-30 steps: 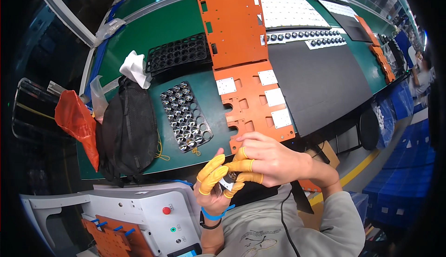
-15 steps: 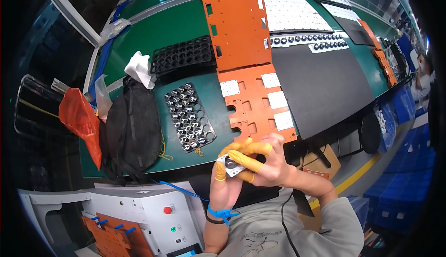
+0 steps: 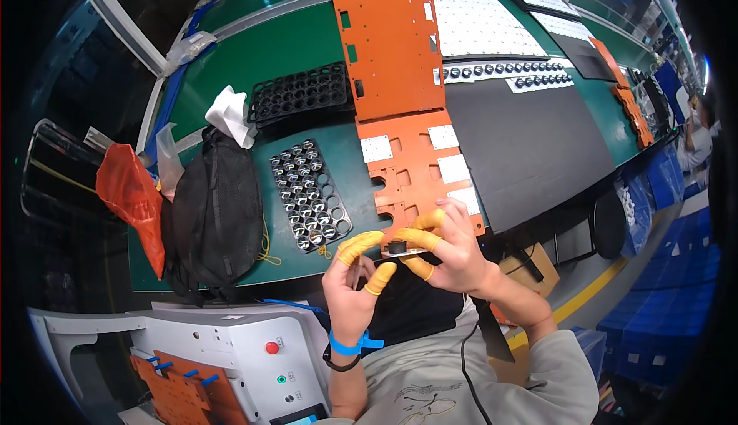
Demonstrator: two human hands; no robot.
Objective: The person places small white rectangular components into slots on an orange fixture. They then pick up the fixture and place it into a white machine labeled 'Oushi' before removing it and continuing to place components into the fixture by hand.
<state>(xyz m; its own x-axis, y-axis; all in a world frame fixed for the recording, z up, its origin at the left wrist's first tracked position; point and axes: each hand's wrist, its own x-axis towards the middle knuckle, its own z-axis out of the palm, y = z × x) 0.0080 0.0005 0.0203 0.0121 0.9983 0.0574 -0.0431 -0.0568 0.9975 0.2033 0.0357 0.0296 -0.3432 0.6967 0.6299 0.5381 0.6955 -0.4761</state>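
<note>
Here's the right hand [image 3: 457, 252], pinching a small white board [image 3: 406, 255] with one black cylindrical part [image 3: 397, 247] on top. The left hand [image 3: 350, 290], thumb spread, has fingertips just beside it, contact unclear. Likely light, stiff, delicate: best held by its edges! Beyond the grip, two orange panels [image 3: 388, 64], the nearer bearing four white plates [image 3: 443, 137]; leftward, two black pocketed trays [image 3: 300, 93].

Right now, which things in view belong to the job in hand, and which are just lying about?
Seemingly in the job:
small board with black part, in the right hand; left hand beside it
orange fixture
tray of shiny round parts

Seemingly lying about:
black bag
red plastic bag
crumpled white sheet
</note>
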